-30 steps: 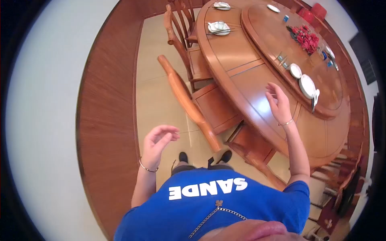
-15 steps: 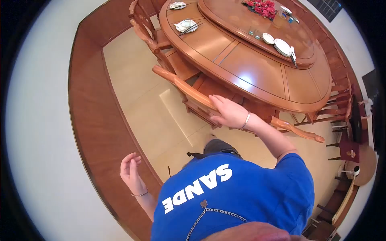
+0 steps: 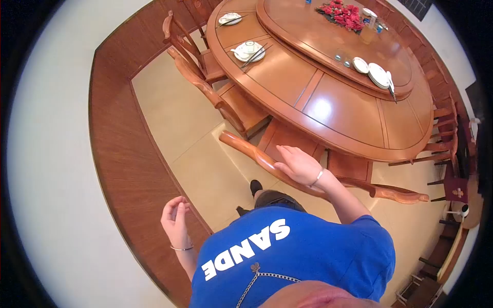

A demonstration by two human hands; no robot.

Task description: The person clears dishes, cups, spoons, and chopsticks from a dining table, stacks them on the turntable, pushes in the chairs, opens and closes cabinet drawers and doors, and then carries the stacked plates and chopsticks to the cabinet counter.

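My right hand (image 3: 299, 165) lies across the top rail of a wooden chair back (image 3: 249, 150), fingers stretched out and not wrapped round it. Beyond this rail are a chair seat (image 3: 287, 142) and the big round wooden table (image 3: 287, 87). My left hand (image 3: 175, 222) hangs at my left side, beside the wood-panelled wall base. Its fingers are loosely bent, and nothing shows in them.
On the table are place settings with plates (image 3: 249, 51) and chopsticks, plus a raised turntable (image 3: 308, 31) with red flowers (image 3: 343, 15), a jug (image 3: 368, 33) and stacked plates (image 3: 378, 75). Another chair (image 3: 205, 92) stands ahead on the left. Brown panelling (image 3: 138, 169) runs along my left.
The table and chairs sit lower and further right in view. My right hand remains at the chair rail; a dark shoe now shows on the floor ahead of me.
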